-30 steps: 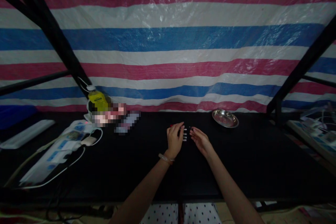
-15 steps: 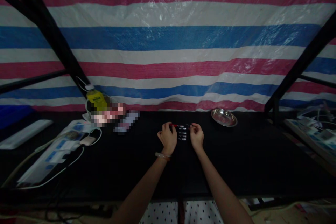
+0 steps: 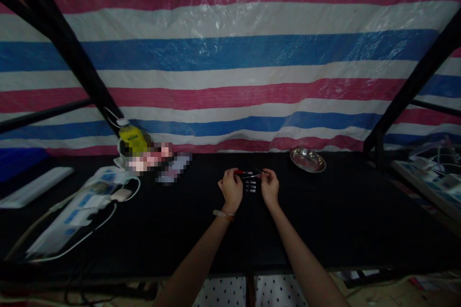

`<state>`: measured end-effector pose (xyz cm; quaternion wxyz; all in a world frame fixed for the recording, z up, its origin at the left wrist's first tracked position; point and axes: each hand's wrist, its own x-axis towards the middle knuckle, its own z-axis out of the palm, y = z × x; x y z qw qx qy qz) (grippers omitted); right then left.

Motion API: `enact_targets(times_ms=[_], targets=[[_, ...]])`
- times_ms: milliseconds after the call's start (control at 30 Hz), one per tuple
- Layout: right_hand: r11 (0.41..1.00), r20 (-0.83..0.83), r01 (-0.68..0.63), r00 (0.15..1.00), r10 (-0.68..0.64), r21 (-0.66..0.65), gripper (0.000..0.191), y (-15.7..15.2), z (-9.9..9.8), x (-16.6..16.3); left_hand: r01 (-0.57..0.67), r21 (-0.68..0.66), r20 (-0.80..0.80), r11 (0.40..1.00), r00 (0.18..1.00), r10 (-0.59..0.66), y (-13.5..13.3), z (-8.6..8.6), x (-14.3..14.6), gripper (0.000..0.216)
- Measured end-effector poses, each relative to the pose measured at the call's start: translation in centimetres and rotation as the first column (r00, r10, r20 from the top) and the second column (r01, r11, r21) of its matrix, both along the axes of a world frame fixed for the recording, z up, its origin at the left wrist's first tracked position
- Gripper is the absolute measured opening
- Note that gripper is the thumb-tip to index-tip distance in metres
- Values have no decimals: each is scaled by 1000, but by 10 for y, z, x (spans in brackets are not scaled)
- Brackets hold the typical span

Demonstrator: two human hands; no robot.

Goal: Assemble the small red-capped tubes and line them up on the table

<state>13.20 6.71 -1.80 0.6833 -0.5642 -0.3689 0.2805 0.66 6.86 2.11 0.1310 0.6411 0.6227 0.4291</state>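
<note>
My left hand [image 3: 231, 188], with a bracelet [image 3: 223, 214] at its wrist, has its fingers closed at the left end of a slim red-and-black item [image 3: 245, 172]. Opposite it, my right hand [image 3: 270, 187] pinches with thumb and forefinger near the item's dark right end. A thin pale line runs between the fingertips just below it; what exactly the right fingers hold is too small to make out. Between the hands, several small dark pieces with silvery marks [image 3: 251, 186] lie in a row on the black table [image 3: 248, 235].
A shiny round metal dish [image 3: 308, 160] stands at the back right. To the left are a yellow bottle [image 3: 132, 138], blurred-out items [image 3: 175, 169], and a white power strip [image 3: 68, 223] with plugs and cables. A striped plastic sheet [image 3: 234, 53] hangs behind, between black frame posts.
Both hands stay in nearly the same place. The thin pale line between the fingertips now shows, and the upper part of the row is less visible. The camera has shifted slightly.
</note>
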Motion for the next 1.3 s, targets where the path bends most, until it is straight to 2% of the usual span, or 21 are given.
enact_targets(times_ms=[100, 233, 500, 767, 867, 1000, 1300], targets=[[997, 22, 74, 997, -74, -8, 27, -1, 0, 1, 4, -16, 21, 1000, 1000, -3, 1, 0, 0, 24], [993, 106, 115, 988, -111, -37, 27, -1, -3, 3, 27, 11, 24, 1000, 999, -28, 1, 0, 1, 24], [999, 114, 35, 993, -33, -21, 24, 3, -5, 4, 84, 27, 32, 996, 996, -85, 4, -6, 2, 25], [997, -130, -1, 991, 10, 72, 31, 3, 5, 0, 97, 99, 35, 990, 994, -101, 7, -13, 2, 31], [992, -238, -51, 968, 77, 113, 33, 0, 9, -2, 104, 130, 40, 986, 993, -110, 8, -13, 1, 34], [980, -356, -132, 918, 176, 146, 31, -5, 14, -3, 117, 136, 73, 984, 989, -127, 9, -12, -1, 27], [980, -490, -93, 856, 168, 174, 30, -6, 16, -1, 36, 155, 58, 987, 997, -46, 6, -6, -3, 23]])
